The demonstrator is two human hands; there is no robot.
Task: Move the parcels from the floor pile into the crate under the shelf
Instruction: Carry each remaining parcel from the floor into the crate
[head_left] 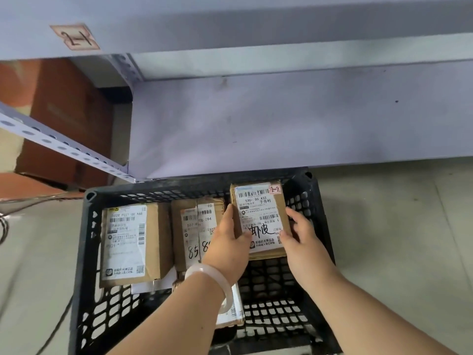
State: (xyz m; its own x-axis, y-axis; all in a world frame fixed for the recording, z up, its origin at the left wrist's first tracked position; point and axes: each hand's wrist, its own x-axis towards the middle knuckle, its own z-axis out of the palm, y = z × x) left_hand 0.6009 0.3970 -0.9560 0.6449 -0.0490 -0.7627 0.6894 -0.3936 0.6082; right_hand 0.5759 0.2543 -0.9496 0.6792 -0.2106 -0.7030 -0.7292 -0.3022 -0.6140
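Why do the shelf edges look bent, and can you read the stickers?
In the head view the wide lens bows the shelf and its holed rail; light is soft and even, with little glare; the label on the parcel both hands hold reads fairly sharp, while small print on the left box is blurry.

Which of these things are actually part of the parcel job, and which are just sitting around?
Part of the job:
- black crate
- parcel tagged 2-2, held by left hand and right hand
- large parcel and two middle parcels in the crate
- grey shelf

Lying about:
- orange box
- black cable
- 2-1 label
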